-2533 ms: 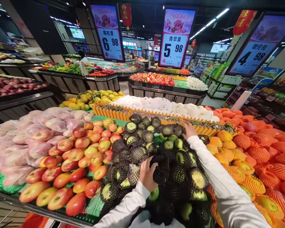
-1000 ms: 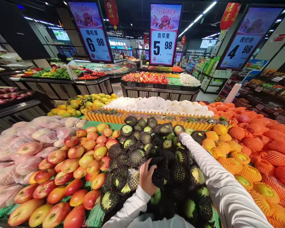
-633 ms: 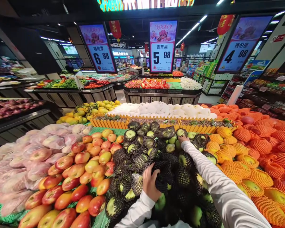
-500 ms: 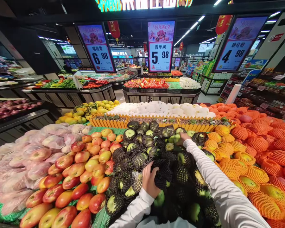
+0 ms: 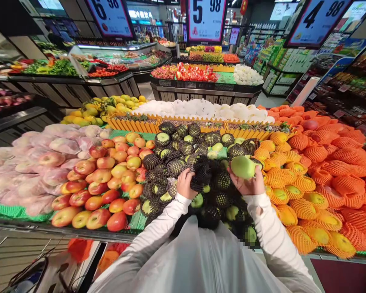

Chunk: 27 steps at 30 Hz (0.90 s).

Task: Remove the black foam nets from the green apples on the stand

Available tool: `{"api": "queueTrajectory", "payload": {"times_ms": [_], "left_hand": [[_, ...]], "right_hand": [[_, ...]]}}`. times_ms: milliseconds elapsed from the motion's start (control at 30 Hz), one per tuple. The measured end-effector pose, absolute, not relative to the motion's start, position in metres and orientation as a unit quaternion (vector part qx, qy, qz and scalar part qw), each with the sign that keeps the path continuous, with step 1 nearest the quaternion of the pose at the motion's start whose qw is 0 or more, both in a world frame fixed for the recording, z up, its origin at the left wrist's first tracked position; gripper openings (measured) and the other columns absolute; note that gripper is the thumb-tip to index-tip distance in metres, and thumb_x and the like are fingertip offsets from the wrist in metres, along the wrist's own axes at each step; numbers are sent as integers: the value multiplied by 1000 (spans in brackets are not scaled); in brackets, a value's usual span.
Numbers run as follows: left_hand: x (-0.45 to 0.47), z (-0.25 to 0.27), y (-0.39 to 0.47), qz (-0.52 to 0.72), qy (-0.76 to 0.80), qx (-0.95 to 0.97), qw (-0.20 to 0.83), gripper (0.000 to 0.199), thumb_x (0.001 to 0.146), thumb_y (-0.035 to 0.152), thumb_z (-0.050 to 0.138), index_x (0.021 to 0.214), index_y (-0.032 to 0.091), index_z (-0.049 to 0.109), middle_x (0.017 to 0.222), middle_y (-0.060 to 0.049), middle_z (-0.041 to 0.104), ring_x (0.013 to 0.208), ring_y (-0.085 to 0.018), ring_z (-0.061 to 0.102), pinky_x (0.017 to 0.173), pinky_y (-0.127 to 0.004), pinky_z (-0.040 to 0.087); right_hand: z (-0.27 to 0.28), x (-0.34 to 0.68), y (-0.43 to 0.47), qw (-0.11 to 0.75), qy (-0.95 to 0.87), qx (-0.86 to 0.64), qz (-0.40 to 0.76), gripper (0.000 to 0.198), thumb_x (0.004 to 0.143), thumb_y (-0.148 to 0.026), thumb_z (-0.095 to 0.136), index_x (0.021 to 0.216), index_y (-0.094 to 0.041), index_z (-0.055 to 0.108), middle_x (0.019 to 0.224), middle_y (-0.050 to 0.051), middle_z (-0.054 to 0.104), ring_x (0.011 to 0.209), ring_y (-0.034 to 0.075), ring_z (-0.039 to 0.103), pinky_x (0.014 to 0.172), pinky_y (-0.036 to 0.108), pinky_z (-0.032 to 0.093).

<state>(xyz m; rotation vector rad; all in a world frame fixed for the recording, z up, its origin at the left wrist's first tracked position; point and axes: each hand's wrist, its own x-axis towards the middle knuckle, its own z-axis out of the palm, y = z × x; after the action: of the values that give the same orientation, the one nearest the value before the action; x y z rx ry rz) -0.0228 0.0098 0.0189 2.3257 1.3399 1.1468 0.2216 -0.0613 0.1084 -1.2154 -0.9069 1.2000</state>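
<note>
A bare green apple (image 5: 242, 167) rests in my right hand (image 5: 246, 187), whose fingers curl up around it from below. My left hand (image 5: 185, 184) is closed around the side of a bunch of black foam netting (image 5: 201, 174); whether fruit sits inside the bunch is hidden. Both hands are over a heap of green apples in black foam nets (image 5: 174, 167), and some apples there lie bare, such as a green apple (image 5: 197, 200) just below my left hand.
Left of the heap are red apples (image 5: 98, 218) and pale bagged fruit (image 5: 59, 145). On the right lie oranges in yellow nets (image 5: 305, 208) and fruit in orange nets (image 5: 350, 183). An orange picket divider (image 5: 172, 123) runs behind; a cart (image 5: 38, 264) stands lower left.
My right hand has come back from the far part of the heap, bringing up a green apple and turning palm up. My left hand stays at the black netting. The view has tilted down.
</note>
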Motion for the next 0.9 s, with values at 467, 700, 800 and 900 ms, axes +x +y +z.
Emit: {"api": "queueTrajectory", "payload": {"times_ms": [467, 700, 800, 900], "left_hand": [[-112, 56, -8, 548, 548, 630, 54, 37, 70, 30, 67, 102, 18, 51, 98, -6, 59, 96, -21, 61, 91, -37, 50], [-125, 53, -24, 548, 549, 630, 38, 35, 69, 27, 68, 99, 18, 54, 95, -5, 60, 95, -22, 62, 89, -38, 51], [-127, 50, -29, 540, 547, 638, 47, 34, 69, 26, 69, 98, 17, 55, 98, -7, 61, 98, -23, 61, 91, -39, 50], [-124, 44, -31, 528, 548, 644, 75, 36, 69, 27, 70, 100, 18, 55, 101, -7, 62, 99, -23, 61, 93, -39, 49]], "right_hand": [[55, 168, -121, 369, -660, -624, 199, 65, 72, -36, 74, 132, -30, 48, 134, 10, 50, 124, 32, 49, 104, 51, 46], [43, 151, -90, 115, -811, -559, 126, 73, 73, -9, 60, 143, -28, 46, 151, 10, 39, 136, 34, 34, 108, 51, 41], [47, 155, -87, 114, -825, -533, 148, 76, 73, -10, 63, 144, -26, 43, 150, 8, 42, 135, 32, 37, 110, 49, 40], [50, 160, -84, 141, -830, -512, 171, 72, 69, -6, 63, 137, -22, 49, 148, 5, 46, 135, 29, 38, 111, 47, 39]]}}
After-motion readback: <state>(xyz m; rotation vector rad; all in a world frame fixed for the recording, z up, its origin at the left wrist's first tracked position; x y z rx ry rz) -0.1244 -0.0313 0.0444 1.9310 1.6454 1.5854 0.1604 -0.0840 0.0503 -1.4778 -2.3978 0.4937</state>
